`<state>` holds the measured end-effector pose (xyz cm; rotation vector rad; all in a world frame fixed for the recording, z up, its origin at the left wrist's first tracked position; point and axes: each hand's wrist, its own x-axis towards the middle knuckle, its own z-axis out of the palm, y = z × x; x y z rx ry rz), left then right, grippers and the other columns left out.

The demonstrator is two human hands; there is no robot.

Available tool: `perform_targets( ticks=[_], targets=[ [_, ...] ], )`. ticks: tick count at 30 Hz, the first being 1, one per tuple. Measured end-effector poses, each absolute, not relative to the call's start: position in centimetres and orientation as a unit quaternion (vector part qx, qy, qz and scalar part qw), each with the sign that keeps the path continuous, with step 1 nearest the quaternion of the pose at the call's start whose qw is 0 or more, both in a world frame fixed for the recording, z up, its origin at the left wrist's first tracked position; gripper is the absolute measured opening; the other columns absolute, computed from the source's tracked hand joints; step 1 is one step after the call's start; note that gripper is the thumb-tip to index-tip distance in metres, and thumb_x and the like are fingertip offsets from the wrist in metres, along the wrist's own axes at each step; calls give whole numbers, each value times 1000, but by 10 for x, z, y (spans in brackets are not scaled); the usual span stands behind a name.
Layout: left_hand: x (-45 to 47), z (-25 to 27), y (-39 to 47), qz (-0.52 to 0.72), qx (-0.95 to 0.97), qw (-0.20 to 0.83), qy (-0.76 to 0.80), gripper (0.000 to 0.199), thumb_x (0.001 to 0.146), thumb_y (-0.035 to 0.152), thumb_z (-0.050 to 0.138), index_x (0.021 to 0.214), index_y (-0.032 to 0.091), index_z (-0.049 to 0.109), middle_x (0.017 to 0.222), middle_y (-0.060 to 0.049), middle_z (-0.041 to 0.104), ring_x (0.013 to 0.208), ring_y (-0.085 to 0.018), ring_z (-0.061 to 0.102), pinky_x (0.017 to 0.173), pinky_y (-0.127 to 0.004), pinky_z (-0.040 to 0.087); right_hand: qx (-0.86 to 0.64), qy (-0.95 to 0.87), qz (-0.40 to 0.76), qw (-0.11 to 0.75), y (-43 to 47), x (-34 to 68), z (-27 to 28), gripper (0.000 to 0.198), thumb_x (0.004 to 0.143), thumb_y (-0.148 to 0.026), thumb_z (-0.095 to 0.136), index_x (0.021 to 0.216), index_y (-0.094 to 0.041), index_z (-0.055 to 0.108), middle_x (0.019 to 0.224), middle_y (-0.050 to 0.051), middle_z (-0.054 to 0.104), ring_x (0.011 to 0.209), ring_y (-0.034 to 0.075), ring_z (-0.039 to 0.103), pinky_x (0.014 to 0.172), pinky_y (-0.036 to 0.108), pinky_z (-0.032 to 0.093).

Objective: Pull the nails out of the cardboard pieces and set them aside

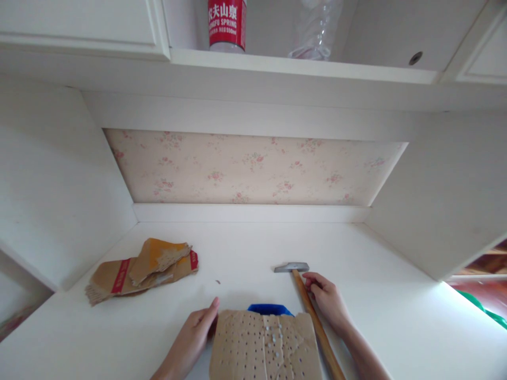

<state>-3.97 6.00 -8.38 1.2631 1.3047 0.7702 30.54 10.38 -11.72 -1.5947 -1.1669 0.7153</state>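
A brown piece of cardboard (237,345) punched with rows of small holes lies at the bottom centre. Several small grey bits (273,338), perhaps nail heads, sit on its right half. My left hand (194,335) grips its left edge, thumb along the upper corner and the other fingers partly hidden. To the right of the cardboard lies a hammer (312,309) with a wooden handle and a grey metal head. My right hand (327,301) is beside the handle, just below the head, fingers curled together; whatever they pinch is too small to make out. Behind the cardboard shows a blue object (271,309), mostly covered.
Torn cardboard scraps (146,269) with red and orange print lie on the white tabletop (237,248) at left. A small brown shred (217,282) is near the middle. Above, a shelf (269,62) holds a red-labelled bottle (227,24) and a clear plastic bottle (315,29). White panels stand at both sides.
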Motion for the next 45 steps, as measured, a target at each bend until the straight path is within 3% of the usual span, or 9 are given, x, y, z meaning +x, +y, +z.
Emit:
perform_targets(
  ticks=[9, 14, 16, 22, 27, 30, 34, 40, 45],
  targets=[
    [-37, -80, 59, 329, 503, 591, 538, 56, 77, 75, 50, 59, 21, 47, 61, 1, 47, 63, -19, 46, 60, -27, 32, -629, -478, 325, 519, 103, 304, -114, 25, 69, -22, 53, 84, -21, 74, 67, 0, 63, 63, 20, 57, 58, 33, 46],
    [-37, -85, 62, 332, 504, 594, 532, 62, 76, 81, 43, 59, 22, 47, 61, 1, 47, 63, -19, 46, 59, -27, 35, -584, -490, 356, 541, 73, 301, -71, 33, 82, -40, 59, 108, -21, 68, 95, 5, 65, 85, 23, 60, 68, 34, 52],
    [-37, -86, 63, 342, 498, 576, 550, 62, 75, 82, 43, 59, 22, 46, 60, 2, 47, 62, -19, 47, 58, -27, 36, -549, -495, 448, 503, 52, 297, -52, 41, 91, -49, 48, 124, -26, 60, 106, 6, 61, 82, 22, 59, 57, 33, 51],
    [-37, -87, 65, 400, 509, 519, 559, 53, 76, 74, 52, 71, 22, 56, 72, 0, 59, 75, -22, 56, 67, -27, 43, -579, -521, 466, 420, 6, 280, -44, 54, 85, -60, 54, 134, -35, 53, 98, 3, 59, 74, 19, 60, 51, 30, 54],
    [-38, -87, 62, 364, 563, 529, 520, 34, 83, 55, 54, 83, 21, 59, 69, 2, 57, 62, -17, 53, 55, -24, 37, -562, -478, 530, 419, -3, 259, -56, 55, 79, -59, 64, 125, -30, 61, 80, 1, 67, 67, 18, 63, 46, 26, 45],
    [-36, -79, 57, 359, 627, 488, 490, 16, 78, 33, 60, 85, 19, 64, 83, -2, 64, 75, -20, 59, 67, -27, 43, -520, -430, 568, 472, -4, 251, -51, 52, 75, -55, 71, 119, -27, 66, 88, 3, 75, 82, 22, 68, 64, 29, 53],
    [-31, -58, 46, 366, 682, 473, 420, 16, 74, 23, 65, 88, 19, 71, 95, -8, 67, 93, -26, 62, 83, -35, 47, -507, -369, 593, 505, -4, 246, -39, 47, 72, -50, 76, 113, -26, 71, 97, 5, 77, 96, 25, 68, 82, 35, 52],
    [-35, -50, 36, 321, 680, 550, 364, 58, 75, 42, 75, 130, 27, 61, 134, -11, 60, 120, -35, 55, 100, -48, 44, -445, -286, 626, 572, -1, 241, -22, 40, 74, -39, 78, 112, -27, 71, 97, 4, 77, 90, 22, 69, 76, 31, 53],
    [-28, -100, 44, 216, 774, 417, 425, 115, 46, 38, 89, 148, 20, 40, 149, -22, 42, 136, -49, 34, 112, -63, 21, -407, -264, 601, 636, 18, 239, -9, 50, 78, -34, 76, 125, -30, 59, 90, 0, 75, 86, 18, 68, 73, 26, 54]
  ],
)
